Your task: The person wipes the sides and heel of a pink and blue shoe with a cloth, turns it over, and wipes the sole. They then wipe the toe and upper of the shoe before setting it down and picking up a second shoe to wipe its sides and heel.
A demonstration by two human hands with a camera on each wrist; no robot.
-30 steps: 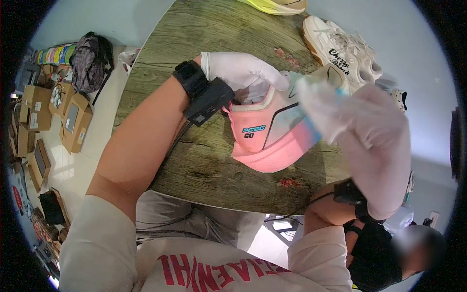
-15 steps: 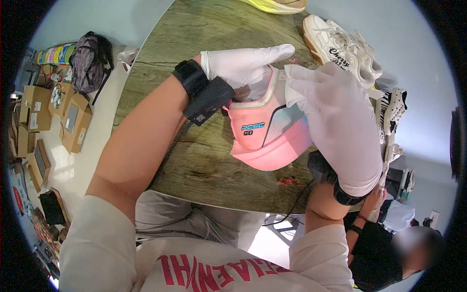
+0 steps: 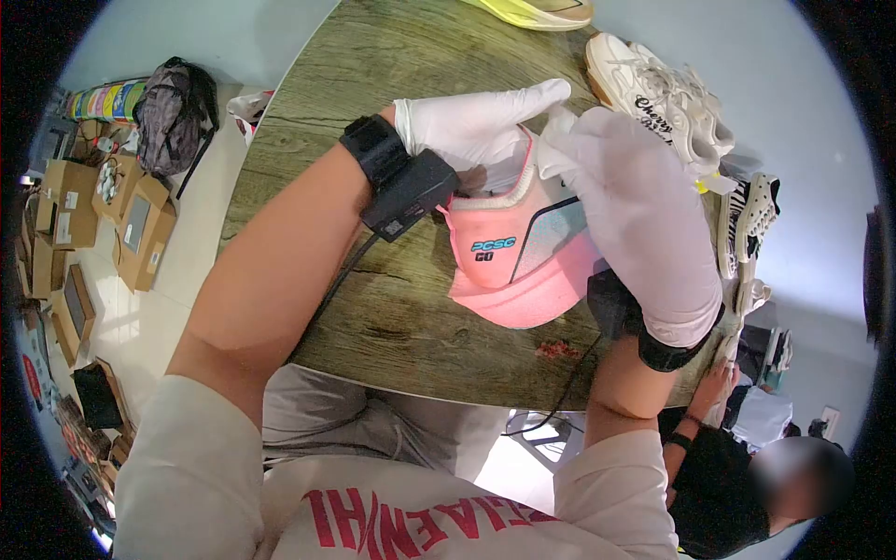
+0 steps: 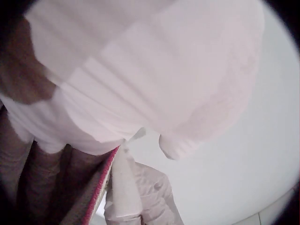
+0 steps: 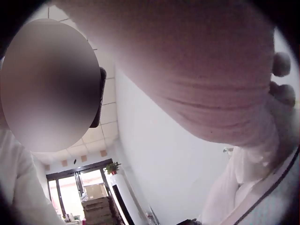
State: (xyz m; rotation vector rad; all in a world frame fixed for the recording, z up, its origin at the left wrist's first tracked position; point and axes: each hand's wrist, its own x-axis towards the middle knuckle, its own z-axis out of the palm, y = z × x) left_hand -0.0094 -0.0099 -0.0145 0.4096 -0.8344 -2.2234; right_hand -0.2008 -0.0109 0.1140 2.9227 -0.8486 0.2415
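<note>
Pink fading to blue, the shoe [image 3: 504, 247] is sitting nearer us than the white sneakers [image 3: 686, 117]. Our left hand [image 3: 467, 123] is resting fingers inside, thumb spread wide; our right hand [image 3: 644, 210] is pinching a white cloth [image 3: 554, 142] at the collar.

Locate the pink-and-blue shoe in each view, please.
Head: pink-and-blue shoe, near center, printed side toward the wearer.
Left wrist: pink-edged collar only, bottom, left of center.
Right wrist: probably the dark-edged rim at bottom right; too little shows to be sure.
Shared landmark: white-gloved right hand, right of center, low center, and across the top respectively.
</note>
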